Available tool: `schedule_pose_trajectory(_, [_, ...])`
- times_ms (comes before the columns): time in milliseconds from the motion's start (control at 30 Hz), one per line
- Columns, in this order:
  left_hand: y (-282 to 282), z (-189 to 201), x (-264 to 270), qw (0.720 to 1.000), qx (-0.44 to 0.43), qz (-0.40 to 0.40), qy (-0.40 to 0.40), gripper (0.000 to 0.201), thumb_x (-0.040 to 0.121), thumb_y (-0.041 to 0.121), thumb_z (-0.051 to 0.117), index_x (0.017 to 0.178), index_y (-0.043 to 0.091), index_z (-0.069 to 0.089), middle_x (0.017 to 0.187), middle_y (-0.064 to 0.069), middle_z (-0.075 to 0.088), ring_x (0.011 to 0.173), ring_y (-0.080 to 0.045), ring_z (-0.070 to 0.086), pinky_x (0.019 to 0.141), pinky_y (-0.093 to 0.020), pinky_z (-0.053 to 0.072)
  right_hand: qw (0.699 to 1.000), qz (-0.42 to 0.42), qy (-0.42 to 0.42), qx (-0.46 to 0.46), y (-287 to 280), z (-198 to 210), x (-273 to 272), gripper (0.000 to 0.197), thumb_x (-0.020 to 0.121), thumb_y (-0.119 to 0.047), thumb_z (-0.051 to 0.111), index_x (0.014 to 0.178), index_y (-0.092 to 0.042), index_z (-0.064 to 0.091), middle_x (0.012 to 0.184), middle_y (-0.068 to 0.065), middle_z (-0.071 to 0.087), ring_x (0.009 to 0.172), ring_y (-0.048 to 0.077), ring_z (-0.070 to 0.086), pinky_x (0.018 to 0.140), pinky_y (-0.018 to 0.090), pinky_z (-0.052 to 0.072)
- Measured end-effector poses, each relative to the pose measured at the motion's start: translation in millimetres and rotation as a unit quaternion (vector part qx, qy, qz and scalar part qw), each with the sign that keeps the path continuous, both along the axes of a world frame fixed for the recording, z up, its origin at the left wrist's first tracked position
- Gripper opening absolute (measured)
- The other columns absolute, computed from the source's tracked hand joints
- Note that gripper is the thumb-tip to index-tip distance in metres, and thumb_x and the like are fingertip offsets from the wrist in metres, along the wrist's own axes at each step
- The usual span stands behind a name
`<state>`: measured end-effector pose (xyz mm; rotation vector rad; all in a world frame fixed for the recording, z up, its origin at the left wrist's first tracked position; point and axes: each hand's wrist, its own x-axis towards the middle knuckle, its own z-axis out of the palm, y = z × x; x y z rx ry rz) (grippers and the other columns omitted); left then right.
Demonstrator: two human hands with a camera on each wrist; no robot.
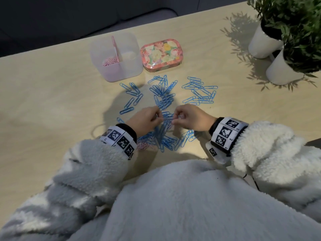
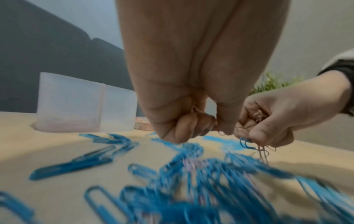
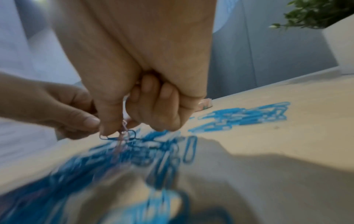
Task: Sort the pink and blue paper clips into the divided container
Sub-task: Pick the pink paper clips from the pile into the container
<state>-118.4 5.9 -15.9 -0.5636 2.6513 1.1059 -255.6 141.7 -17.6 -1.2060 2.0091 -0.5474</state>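
Observation:
Both hands meet over a pile of blue paper clips point(image 1: 165, 101) spread on the table. My left hand point(image 1: 160, 120) is curled, with small pink paper clips point(image 2: 195, 109) tucked in its fingers. My right hand point(image 1: 173, 121) pinches a tangle of pink clips point(image 3: 122, 136) hooked to one blue clip point(image 3: 132, 134) and keeps more pink ones point(image 2: 258, 116) in its palm. The tangle hangs just above the pile. At the back left stands the translucent divided container point(image 1: 132, 66). Pink clips point(image 1: 109, 62) lie in its left compartment. The right compartment looks bare.
A floral tin point(image 1: 161, 55) sits right of the container. Two white plant pots point(image 1: 264, 44) stand at the table's far right. A few pink clips point(image 1: 142, 146) lie by my left wrist. Bare tabletop point(image 1: 52, 101) stretches to the left.

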Motion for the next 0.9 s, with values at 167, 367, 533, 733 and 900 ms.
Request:
schedule_pose_trajectory(167, [-37.5, 31.6, -6.1, 0.978, 0.118, 0.123, 0.120, 0.017, 0.094, 0.018, 0.049, 0.077, 0.021, 0.047, 0.059, 0.005, 0.035, 0.045, -0.002, 0.031, 0.045, -0.013, 0.029, 0.989, -0.059, -0.110, -0.077, -31.2, 36.0, -24.8, 0.017, 0.083, -0.018, 0.067, 0.076, -0.003, 0.066, 0.045, -0.005, 0.041, 0.040, 0.000, 0.032, 0.044, 0.013, 0.022])
schedule_pose_trajectory(367, [-112.6, 62.5, -15.6, 0.916, 0.105, 0.304, 0.239, 0.025, 0.087, 0.015, 0.049, 0.065, 0.027, 0.047, 0.064, 0.007, 0.045, 0.055, -0.001, 0.042, 0.057, -0.021, 0.034, 0.988, -0.076, -0.093, -0.100, -66.9, 43.9, -44.6, 0.021, 0.086, -0.017, 0.063, 0.070, -0.004, 0.065, 0.068, 0.008, 0.067, 0.066, 0.004, 0.053, 0.068, 0.023, 0.042])
schedule_pose_trajectory(533, [-168.1, 61.4, -30.0, 0.915, -0.020, 0.365, 0.173, 0.026, 0.085, 0.017, 0.049, 0.061, 0.028, 0.043, 0.069, 0.010, 0.048, 0.077, -0.011, 0.050, 0.072, -0.031, 0.044, 0.987, -0.118, -0.075, -0.078, -101.5, 58.0, -53.1, 0.031, 0.089, -0.016, 0.056, 0.058, -0.019, 0.052, 0.048, -0.011, 0.053, 0.032, -0.002, 0.041, 0.037, 0.007, 0.028])
schedule_pose_trajectory(733, [-189.7, 48.3, -41.8, 0.918, -0.038, 0.385, 0.090, 0.016, 0.079, 0.017, 0.052, 0.064, 0.017, 0.051, 0.096, -0.023, 0.066, 0.091, -0.032, 0.063, 0.082, -0.037, 0.050, 0.964, -0.155, -0.208, -0.050, -165.0, 80.8, -35.0, 0.022, 0.089, -0.007, 0.049, 0.067, -0.011, 0.050, 0.051, 0.003, 0.049, 0.038, 0.012, 0.040, 0.036, 0.016, 0.026])
schedule_pose_trajectory(900, [-192.6, 41.0, -37.9, 0.902, 0.062, 0.412, 0.113, 0.036, 0.089, 0.012, 0.048, 0.124, 0.003, 0.049, 0.112, -0.026, 0.060, 0.079, -0.021, 0.056, 0.072, -0.027, 0.046, 0.926, -0.177, -0.324, -0.082, -231.4, 90.7, -4.2, 0.029, 0.089, 0.001, 0.032, 0.065, -0.011, 0.044, 0.059, 0.007, 0.039, 0.046, 0.016, 0.035, 0.045, 0.020, 0.030])
